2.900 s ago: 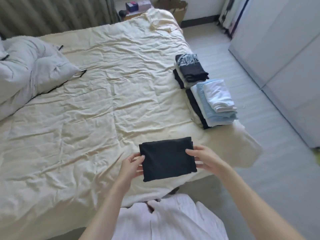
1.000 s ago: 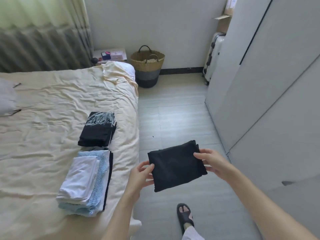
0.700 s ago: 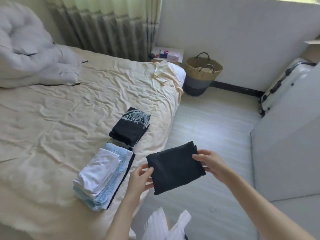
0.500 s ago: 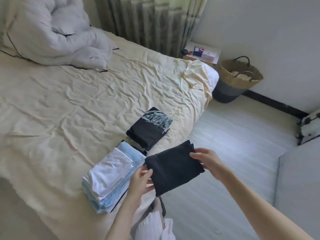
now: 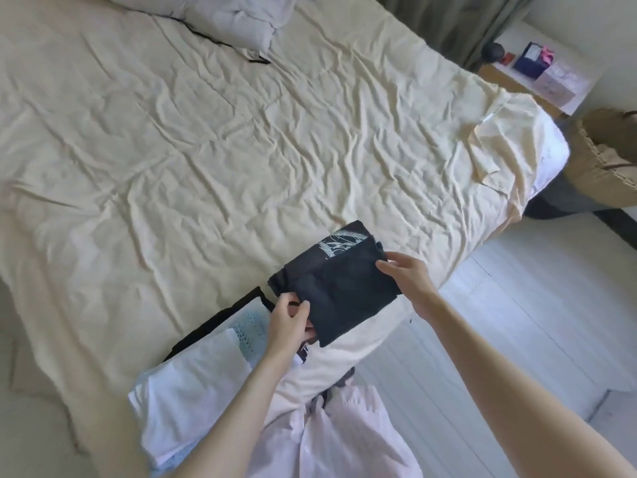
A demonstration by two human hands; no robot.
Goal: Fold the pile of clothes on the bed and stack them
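Hanging between both hands [image 5: 348,300], folded black garment [image 5: 348,288] overlaps printed stack [image 5: 339,243].

1. Plain black folded garment [image 5: 348,298], pinched at both edges.
2. Beneath it, black folded top [image 5: 339,243] with a white scribbled print.
3. Nearer stack [image 5: 200,384]: white on top, pale blue openwork knit under it, black at the base.
4. Creased cream bedsheet [image 5: 206,160].
5. Pale grey duvet [image 5: 220,19] with dark piping.
6. Grey-green curtain [image 5: 458,25]; tan woven basket [image 5: 610,150] over a dark grey lower part.
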